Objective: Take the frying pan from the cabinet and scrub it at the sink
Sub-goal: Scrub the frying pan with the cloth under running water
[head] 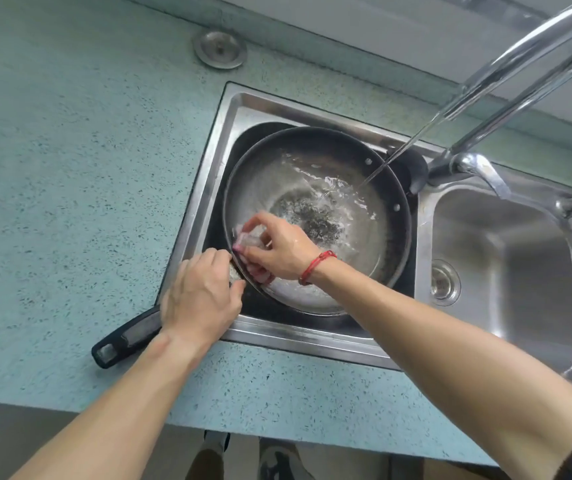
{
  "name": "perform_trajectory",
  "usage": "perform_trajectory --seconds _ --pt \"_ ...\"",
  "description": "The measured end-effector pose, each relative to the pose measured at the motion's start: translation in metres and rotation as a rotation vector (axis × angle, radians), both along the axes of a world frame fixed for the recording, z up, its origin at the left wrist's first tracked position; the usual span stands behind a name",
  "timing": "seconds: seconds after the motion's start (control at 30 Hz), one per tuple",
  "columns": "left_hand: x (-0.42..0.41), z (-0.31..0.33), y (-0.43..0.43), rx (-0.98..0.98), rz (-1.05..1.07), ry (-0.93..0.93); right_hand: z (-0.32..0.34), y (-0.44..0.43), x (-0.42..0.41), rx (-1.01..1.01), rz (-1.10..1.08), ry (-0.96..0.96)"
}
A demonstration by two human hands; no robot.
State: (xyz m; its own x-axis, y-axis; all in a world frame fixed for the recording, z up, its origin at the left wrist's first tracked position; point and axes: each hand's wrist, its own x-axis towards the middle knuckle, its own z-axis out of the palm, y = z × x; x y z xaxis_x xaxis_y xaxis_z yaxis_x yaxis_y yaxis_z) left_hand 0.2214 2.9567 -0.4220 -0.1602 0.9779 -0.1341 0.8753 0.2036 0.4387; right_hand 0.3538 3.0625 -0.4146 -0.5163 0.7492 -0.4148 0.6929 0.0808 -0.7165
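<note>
Fetching looks done and scrubbing seems midway, with dark grime left in the middle. One left hand [201, 296] grips the handle at the sink's [295, 337] left edge. One right hand [277, 247] pinches one pink pad [250, 237]. One frying pan [374, 244] lies in the left of two basins. One tap [519, 57] runs.

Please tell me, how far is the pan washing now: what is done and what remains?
Done: the frying pan sits in the sink under running water. In hand: the left hand grips its handle, the right hand holds a pink scrub pad at the near rim. Left: dark residue in the middle looks unscrubbed.
</note>
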Motion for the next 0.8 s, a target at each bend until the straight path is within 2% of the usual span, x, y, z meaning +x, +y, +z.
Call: perform_trajectory --seconds 0.23,0.37,0.47,0.6,0.7,0.8 --pt "-0.002 -0.005 0.001 -0.009 -0.037 0.007 -0.005 0.036 -0.041 0.048 -0.478 0.361" --pt "-0.002 -0.006 0.001 -0.007 -0.033 0.0 -0.016 0.07 -0.05 0.21 -0.796 0.314" --pt "-0.002 -0.005 0.001 -0.01 -0.028 -0.009 -0.016 0.084 -0.051 0.17 -0.972 0.254" --pt "-0.002 -0.002 0.001 0.014 -0.026 -0.009 -0.007 0.077 -0.043 0.123 -0.818 0.135" --pt "-0.001 -0.001 0.002 0.024 -0.032 -0.007 -0.004 0.056 -0.042 -0.004 -0.577 0.148" --pt "-0.002 -0.002 0.001 0.014 -0.036 -0.006 -0.013 0.033 -0.032 -0.01 -0.342 0.074"
